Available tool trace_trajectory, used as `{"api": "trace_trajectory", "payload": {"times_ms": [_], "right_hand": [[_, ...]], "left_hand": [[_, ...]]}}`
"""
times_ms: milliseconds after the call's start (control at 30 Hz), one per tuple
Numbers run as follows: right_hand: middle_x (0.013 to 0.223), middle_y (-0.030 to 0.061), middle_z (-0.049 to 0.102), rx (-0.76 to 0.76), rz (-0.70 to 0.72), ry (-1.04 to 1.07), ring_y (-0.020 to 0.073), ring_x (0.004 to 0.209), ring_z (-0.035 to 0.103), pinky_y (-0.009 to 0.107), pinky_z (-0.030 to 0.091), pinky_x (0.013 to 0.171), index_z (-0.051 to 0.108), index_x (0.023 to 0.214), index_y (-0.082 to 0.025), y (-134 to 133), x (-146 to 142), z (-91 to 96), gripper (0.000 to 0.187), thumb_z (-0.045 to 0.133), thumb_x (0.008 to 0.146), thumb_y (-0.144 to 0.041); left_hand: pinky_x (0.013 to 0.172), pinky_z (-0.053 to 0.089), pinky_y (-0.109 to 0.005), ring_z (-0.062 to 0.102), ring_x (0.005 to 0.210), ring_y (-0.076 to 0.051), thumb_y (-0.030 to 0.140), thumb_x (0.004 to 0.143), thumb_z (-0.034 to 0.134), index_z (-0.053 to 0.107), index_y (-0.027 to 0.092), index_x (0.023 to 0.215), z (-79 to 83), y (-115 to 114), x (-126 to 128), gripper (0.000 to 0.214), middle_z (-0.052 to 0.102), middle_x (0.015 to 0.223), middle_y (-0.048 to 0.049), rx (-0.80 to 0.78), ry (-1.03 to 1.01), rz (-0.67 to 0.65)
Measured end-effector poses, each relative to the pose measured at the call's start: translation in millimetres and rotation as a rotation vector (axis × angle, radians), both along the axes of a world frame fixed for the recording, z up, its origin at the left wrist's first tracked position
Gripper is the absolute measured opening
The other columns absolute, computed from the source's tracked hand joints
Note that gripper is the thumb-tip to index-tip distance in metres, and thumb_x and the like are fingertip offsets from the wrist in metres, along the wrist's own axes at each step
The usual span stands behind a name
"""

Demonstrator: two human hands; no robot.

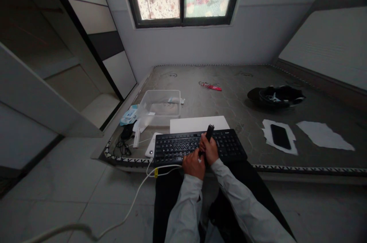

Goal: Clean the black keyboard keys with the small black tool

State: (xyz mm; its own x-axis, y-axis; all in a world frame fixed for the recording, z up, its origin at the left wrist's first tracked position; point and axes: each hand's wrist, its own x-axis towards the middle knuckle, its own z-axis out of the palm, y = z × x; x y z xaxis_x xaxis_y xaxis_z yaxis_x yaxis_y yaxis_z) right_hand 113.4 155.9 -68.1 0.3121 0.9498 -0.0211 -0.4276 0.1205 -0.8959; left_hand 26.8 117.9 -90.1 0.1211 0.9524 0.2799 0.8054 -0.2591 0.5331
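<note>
The long black rectangular keyboard looks like plastic, matt with a slight sheen on its keycaps, and the slim black stick-like piece above it appears smooth, dark and plastic. The clear rectangular box has smooth, see-through plastic walls. The black rectangular phone shows a smooth, dark face over matt, ragged-edged white paper. The black rounded cap looks like cloth; the grey patterned mattress has a dull fabric surface. Pale floor tiles gleam faintly.
</note>
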Motion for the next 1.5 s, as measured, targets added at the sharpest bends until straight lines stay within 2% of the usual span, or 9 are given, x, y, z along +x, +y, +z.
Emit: {"api": "trace_trajectory", "payload": {"times_ms": [1500], "right_hand": [[0.046,-0.011,0.033,-0.001,-0.017,-0.004,0.0051,0.036,0.026,0.019,0.022,0.034,0.042,0.074,-0.022,-2.8,-2.1,4.5,0.035,0.065,0.073,-0.048]], "left_hand": [[0.074,0.039,-0.032,0.064,0.081,-0.019,0.023,0.078,0.059,0.064,0.021,0.102,2.4,-1.7,-1.0,0.024,0.071,0.082,-0.0035,-0.022,-0.001,-0.006]]}}
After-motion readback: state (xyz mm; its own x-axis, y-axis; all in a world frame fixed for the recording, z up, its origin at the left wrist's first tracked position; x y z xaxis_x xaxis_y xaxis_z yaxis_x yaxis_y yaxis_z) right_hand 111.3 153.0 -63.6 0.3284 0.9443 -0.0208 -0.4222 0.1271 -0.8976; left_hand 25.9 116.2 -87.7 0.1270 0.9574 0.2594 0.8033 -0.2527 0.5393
